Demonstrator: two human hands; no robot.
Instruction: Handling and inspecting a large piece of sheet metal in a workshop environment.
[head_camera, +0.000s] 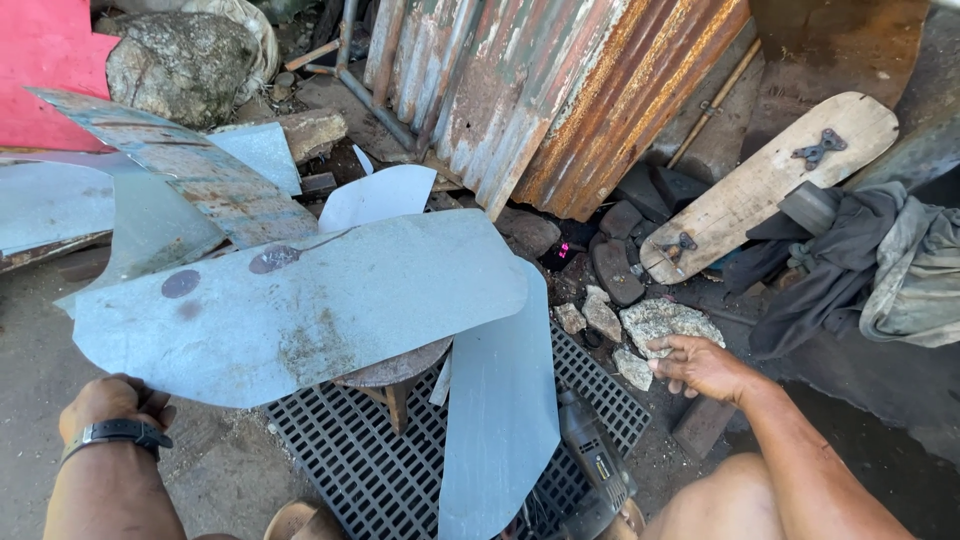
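While the large grey sheet-metal piece (300, 310) lies across a small round stool (395, 370), it serves as the reference for all positions below. Behind it and to its right: rusted corrugated sheeting (560, 100), leaning upright. Behind it to the left: more cut sheet offcuts (190, 180), a big rock (180, 60) and a red panel (40, 60). Far right of it: a wooden board with metal brackets (770, 180), with dark cloth (850, 260) heaped just beside the board. Under it and the stool: a black plastic grate (380, 470). A narrower curved grey strip (500, 410) hangs down from its right edge, covering part of the grate. Right of that strip, on the grate: an angle grinder (595, 465).

Left hand (110, 405), wristwatch on wrist, grips the near left edge of the large piece, fingers curled under the edge and hidden. Right hand (700, 365), well to the right of the piece, fingers bent down onto a pale flat stone (665, 322); whether the stone is lifted or only touched cannot be told. Smaller stones (600, 318) lie between that stone and the strip.
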